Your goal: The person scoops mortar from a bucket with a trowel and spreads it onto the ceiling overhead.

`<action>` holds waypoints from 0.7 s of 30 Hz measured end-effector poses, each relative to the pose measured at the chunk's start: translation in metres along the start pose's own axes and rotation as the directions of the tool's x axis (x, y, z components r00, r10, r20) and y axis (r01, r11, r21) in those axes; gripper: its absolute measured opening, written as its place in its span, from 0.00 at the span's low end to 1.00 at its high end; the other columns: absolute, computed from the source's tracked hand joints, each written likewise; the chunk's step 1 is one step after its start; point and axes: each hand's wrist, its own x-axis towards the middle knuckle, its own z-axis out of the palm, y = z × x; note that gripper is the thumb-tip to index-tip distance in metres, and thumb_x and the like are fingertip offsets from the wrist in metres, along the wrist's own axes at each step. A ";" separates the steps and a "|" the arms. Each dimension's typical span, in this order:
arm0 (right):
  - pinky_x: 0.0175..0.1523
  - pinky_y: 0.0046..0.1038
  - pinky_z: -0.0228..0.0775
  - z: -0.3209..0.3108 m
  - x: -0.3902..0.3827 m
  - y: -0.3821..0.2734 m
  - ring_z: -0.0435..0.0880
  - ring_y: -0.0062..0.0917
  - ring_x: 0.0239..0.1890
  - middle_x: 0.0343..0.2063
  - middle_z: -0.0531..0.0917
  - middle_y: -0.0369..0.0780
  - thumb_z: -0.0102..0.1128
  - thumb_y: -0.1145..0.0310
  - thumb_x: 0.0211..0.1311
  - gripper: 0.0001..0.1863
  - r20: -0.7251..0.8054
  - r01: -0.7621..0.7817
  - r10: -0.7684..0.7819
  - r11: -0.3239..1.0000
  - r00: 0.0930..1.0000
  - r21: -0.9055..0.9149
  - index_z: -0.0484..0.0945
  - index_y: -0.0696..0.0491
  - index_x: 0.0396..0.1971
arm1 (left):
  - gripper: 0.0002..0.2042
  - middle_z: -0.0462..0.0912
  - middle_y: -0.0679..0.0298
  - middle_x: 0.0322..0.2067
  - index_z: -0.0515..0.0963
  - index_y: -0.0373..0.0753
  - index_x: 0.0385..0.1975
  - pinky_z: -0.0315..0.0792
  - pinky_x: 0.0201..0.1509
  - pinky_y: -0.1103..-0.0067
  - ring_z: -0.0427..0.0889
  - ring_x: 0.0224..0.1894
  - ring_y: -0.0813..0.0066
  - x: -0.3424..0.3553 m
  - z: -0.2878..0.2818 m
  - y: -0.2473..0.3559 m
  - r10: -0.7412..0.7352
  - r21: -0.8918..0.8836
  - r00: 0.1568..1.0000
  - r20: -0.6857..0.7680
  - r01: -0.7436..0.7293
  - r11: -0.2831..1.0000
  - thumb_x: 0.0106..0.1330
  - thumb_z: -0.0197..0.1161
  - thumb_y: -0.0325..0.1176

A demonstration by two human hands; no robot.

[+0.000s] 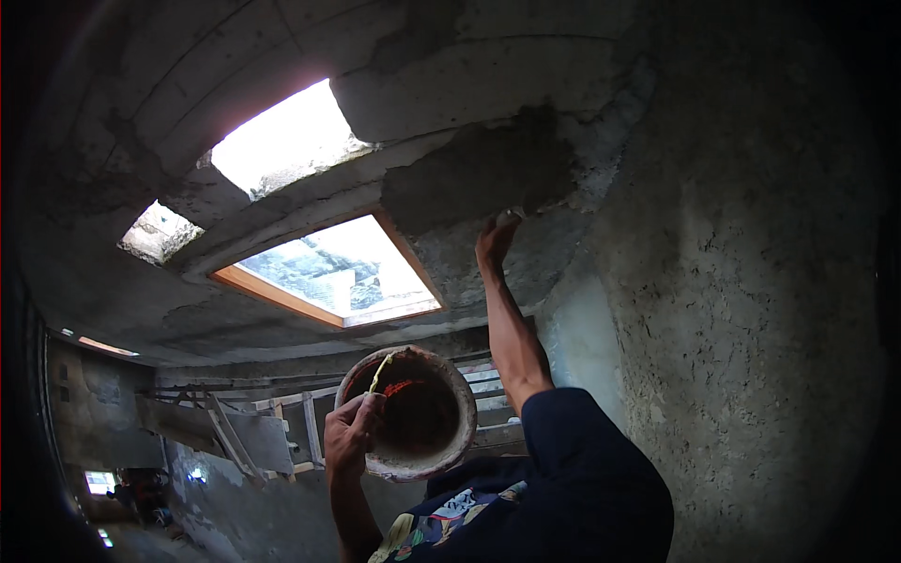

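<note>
My left hand point(352, 433) is closed at the left side of a round, mortar-crusted bucket point(452, 450), fingers at its rim. A short yellow cord point(381, 372) rises from beside the thumb across the bucket's mouth. The inside is dark, with some orange-red showing, and how full it is I cannot make out. My right arm reaches up, and my right hand point(496, 240) is closed against the wall, at the lower edge of a dark, wet-looking plaster patch point(479, 174). Something small and pale shows at its fingertips; what it grips is too dim to name.
Left of the patch is a wood-framed window point(328, 317), with a bright rough opening point(291, 141) and a smaller opening point(160, 233) beyond. A rough grey wall point(732, 328) stands on the right. Planks and wooden framing point(230, 436) lie below at left.
</note>
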 end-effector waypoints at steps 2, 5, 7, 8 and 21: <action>0.53 0.47 0.69 -0.024 -0.016 0.007 0.76 0.57 0.51 0.48 0.73 0.60 0.56 0.69 0.67 0.26 0.046 -0.027 0.028 1.000 0.999 -0.016 0.57 0.62 0.59 | 0.13 0.70 0.77 0.19 0.82 0.33 0.39 0.50 0.17 0.88 0.60 0.16 0.94 0.001 0.001 -0.003 0.002 0.004 1.000 0.001 -0.002 1.000 0.73 0.59 0.38; 0.48 0.46 0.71 -0.079 -0.037 0.016 0.78 0.53 0.46 0.43 0.75 0.56 0.57 0.69 0.66 0.25 0.159 -0.088 0.085 0.996 0.984 0.011 0.58 0.59 0.57 | 0.13 0.68 0.78 0.18 0.82 0.33 0.40 0.49 0.17 0.87 0.58 0.16 0.94 0.005 0.003 -0.006 -0.009 -0.004 1.000 0.027 0.009 1.000 0.73 0.59 0.37; 0.42 0.43 0.74 -0.100 -0.033 0.019 0.81 0.47 0.38 0.38 0.77 0.51 0.60 0.69 0.64 0.25 0.175 -0.111 0.113 0.994 0.978 -0.022 0.58 0.57 0.56 | 0.13 0.66 0.79 0.18 0.82 0.32 0.40 0.48 0.17 0.87 0.58 0.16 0.94 0.006 0.006 -0.007 0.001 -0.013 0.999 0.050 -0.001 1.000 0.73 0.58 0.37; 0.38 0.40 0.73 -0.101 -0.027 0.019 0.79 0.41 0.34 0.35 0.77 0.48 0.60 0.67 0.64 0.22 0.248 -0.267 0.216 0.944 0.944 0.193 0.61 0.56 0.52 | 0.13 0.66 0.79 0.18 0.82 0.32 0.41 0.48 0.17 0.87 0.57 0.16 0.94 0.007 0.008 -0.007 -0.007 -0.014 0.998 0.059 0.008 1.000 0.73 0.58 0.37; 0.27 0.30 0.68 -0.101 -0.011 -0.009 0.72 0.22 0.21 0.22 0.69 0.33 0.65 0.52 0.61 0.18 0.674 -0.918 0.646 0.112 0.358 0.381 0.69 0.47 0.37 | 0.14 0.72 0.76 0.21 0.83 0.33 0.41 0.51 0.17 0.87 0.61 0.17 0.93 0.016 0.019 -0.005 -0.016 -0.030 0.994 0.112 0.020 0.999 0.72 0.60 0.40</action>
